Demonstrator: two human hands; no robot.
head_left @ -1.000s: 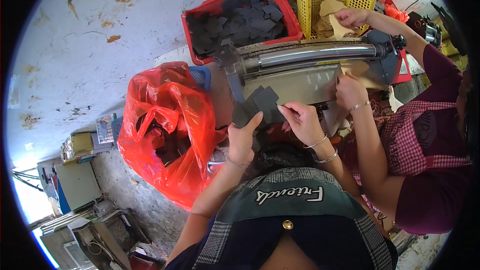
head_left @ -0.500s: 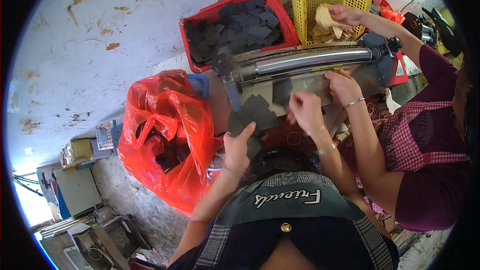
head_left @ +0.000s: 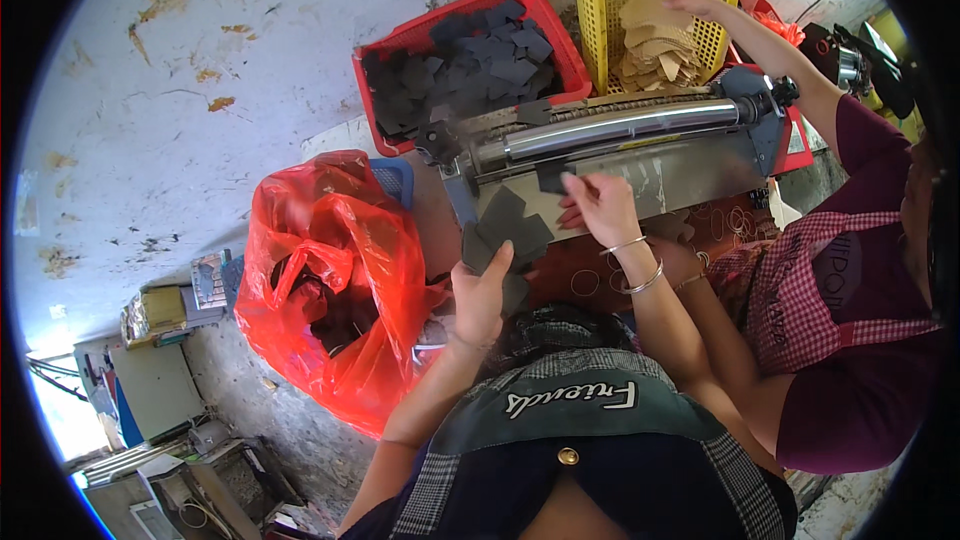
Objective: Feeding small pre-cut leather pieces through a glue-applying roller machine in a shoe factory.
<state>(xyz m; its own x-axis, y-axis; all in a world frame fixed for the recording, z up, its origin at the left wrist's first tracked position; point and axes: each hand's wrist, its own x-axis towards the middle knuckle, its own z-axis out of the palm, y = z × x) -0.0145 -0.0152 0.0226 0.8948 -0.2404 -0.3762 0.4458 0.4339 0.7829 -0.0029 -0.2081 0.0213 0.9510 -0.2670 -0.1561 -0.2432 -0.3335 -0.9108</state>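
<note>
My left hand (head_left: 480, 300) grips a fanned stack of dark grey flat pieces (head_left: 503, 220), thumb on top, in front of the machine's left end. Thumb and forefinger of my right hand (head_left: 608, 208) pinch the edge of a single dark grey piece (head_left: 551, 177), which lies on the metal feed plate (head_left: 690, 180). Just behind that plate runs the shiny roller (head_left: 630, 130) of a bench machine. Another dark piece (head_left: 534, 113) shows on the far side of the roller.
A red basket (head_left: 585, 75) heaped with dark pieces stands behind the machine. Beside it, a co-worker's hand (head_left: 690, 2) touches beige pieces (head_left: 660, 45) in a yellow basket (head_left: 592, 20). A red plastic bag (head_left: 350, 340) sits at left. The co-worker's other arm (head_left: 715, 340) passes below mine.
My right hand has moved left and up, and its piece now lies by the roller. The co-worker's near hand has drawn back from the plate. A dark piece has appeared behind the roller.
</note>
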